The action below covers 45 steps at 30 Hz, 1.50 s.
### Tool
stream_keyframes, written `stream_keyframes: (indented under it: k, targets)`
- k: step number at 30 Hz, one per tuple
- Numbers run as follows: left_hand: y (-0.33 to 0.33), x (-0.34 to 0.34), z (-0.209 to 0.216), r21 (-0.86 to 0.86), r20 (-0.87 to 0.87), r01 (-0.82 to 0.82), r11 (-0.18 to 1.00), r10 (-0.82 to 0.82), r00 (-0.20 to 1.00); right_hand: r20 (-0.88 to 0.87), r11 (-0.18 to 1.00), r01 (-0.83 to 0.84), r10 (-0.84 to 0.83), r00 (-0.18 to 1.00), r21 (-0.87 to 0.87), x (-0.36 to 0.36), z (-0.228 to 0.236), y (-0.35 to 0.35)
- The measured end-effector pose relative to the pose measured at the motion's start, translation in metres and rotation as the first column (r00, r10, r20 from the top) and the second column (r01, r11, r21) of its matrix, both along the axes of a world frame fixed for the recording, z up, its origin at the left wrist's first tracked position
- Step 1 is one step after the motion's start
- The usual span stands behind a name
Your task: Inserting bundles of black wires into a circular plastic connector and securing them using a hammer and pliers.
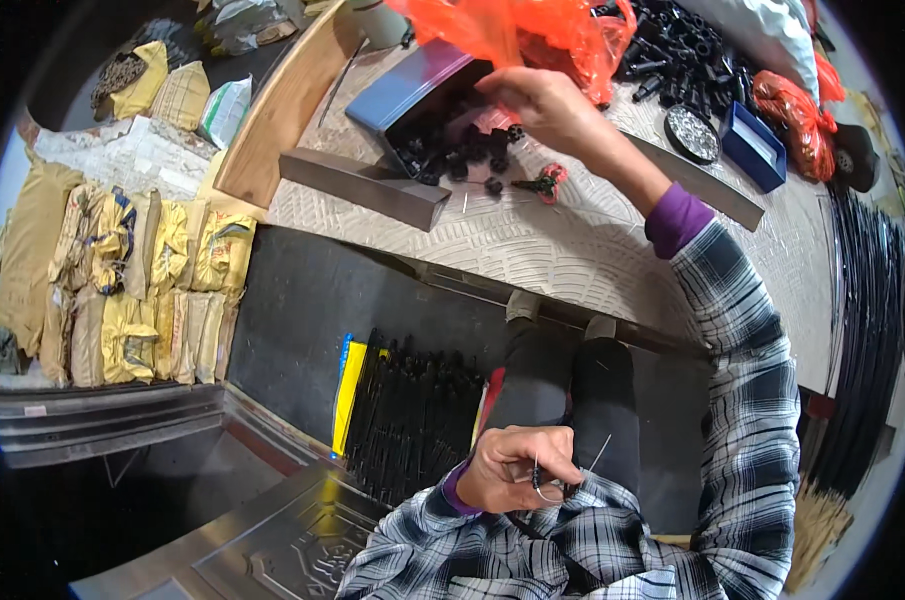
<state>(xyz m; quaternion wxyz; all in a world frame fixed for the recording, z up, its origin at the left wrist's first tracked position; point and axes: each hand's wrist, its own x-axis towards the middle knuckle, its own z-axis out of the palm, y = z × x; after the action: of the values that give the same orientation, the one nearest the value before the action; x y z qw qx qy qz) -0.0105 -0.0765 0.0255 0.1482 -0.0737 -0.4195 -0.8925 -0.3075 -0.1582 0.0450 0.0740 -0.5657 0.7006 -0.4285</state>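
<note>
A: Where are the person's hands working?
B: Well apart. The left hand [517, 470] is hanging low in front of the body, near the legs [602, 390], while the right hand [550, 105], emerging from a purple cuff [680, 222] and plaid sleeve [742, 335], is hovering at the mouth of a tipped blue box [402, 90] on the table [512, 240].

A: What is the left gripping?
B: Thumb and forefinger are pinching together on a thin metal rod [600, 452], its bare end jutting upward at an angle. A small dark piece [535, 474] is showing by the fingers.

A: And the right?
B: Its fingers are bending beside the box's opening; whether they are closing on anything, I cannot tell.

A: What is surrounding it?
B: Loose black parts [459, 160] are lying in and before that opening. An orange-red bag [547, 42] is bulging just beyond the hand. Farther right, a heap of black pieces [687, 50] is lying behind a round dish [675, 150] of shiny bits [694, 130] and a blue tray [754, 147].

A: Down below?
B: Dark rods [412, 410] are clustering left of the legs.
</note>
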Motion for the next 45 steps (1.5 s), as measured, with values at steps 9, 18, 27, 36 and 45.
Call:
stream_keyframes:
  k: [9, 18, 27, 36, 45]
  targets:
    - [0.006, 0.002, 0.002, -0.004, 0.007, 0.021, 1.000, -0.021, 1.000, -0.617, 0.999, 0.031, -0.003, 0.787, 0.034, -0.015, -0.036, -0.067]
    - [0.003, 0.008, -0.002, -0.009, -0.025, 0.020, 1.000, -0.020, 0.999, -0.488, 0.972, -0.074, 0.177, 0.855, 0.224, -0.021, -0.019, -0.026]
    - [0.013, 0.011, 0.000, -0.068, 0.048, -0.046, 0.997, 0.050, 0.998, -0.609, 0.991, -0.052, 0.119, 0.785, 0.126, -0.008, -0.020, 0.008]
    - [0.030, -0.020, 0.022, -0.157, 0.075, -0.302, 0.940, 0.317, 0.946, 0.574, 0.994, -0.050, 0.098, 0.813, -0.098, 0.094, 0.081, 0.162]
    - [0.088, -0.061, 0.044, 0.041, 0.109, -0.275, 0.960, 0.270, 0.957, -0.066, 0.996, -0.032, 0.027, 0.997, -0.083, 0.118, 0.101, 0.269]
